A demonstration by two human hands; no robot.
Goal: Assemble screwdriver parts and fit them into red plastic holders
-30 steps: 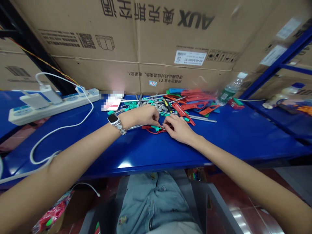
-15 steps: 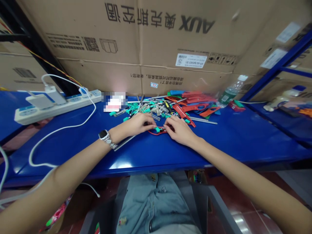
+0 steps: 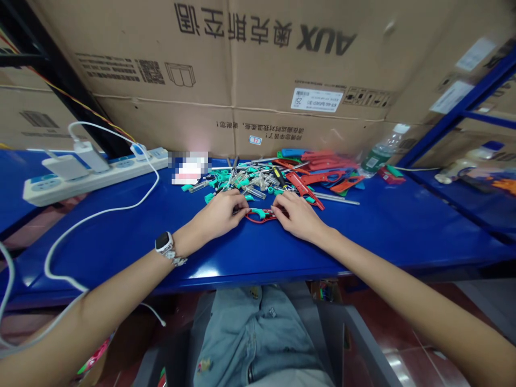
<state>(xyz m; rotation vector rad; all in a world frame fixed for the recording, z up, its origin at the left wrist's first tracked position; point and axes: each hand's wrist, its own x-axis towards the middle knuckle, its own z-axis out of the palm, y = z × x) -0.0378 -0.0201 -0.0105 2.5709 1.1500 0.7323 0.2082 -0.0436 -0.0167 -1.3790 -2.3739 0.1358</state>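
Observation:
On the blue table before me lies a red lighter shell [image 3: 252, 219] with a teal trigger [image 3: 260, 214] set in its middle. My left hand [image 3: 223, 212] pinches at the shell's left end, thumb and fingers pressed together. At the other end, the fingers of my right hand [image 3: 298, 215] close on the shell and cover much of it. Small parts inside the right half are too small to name. Just behind my hands spreads a pile of teal triggers, clear pieces and wires [image 3: 242, 180]. A black and yellow screwdriver [image 3: 279, 176] lies in that pile.
Red lighter shells [image 3: 326, 161] heap at the back right, beside a plastic bottle [image 3: 381, 153]. A metal rod [image 3: 334, 199] lies before them. A white power strip [image 3: 97, 177] with a cable [image 3: 105, 209] is at left. A large carton [image 3: 242, 70] stands behind.
My left hand has shifted slightly left and its wrist has dropped toward me. A metal rod seen by the left wrist no longer shows. My right hand stays almost still.

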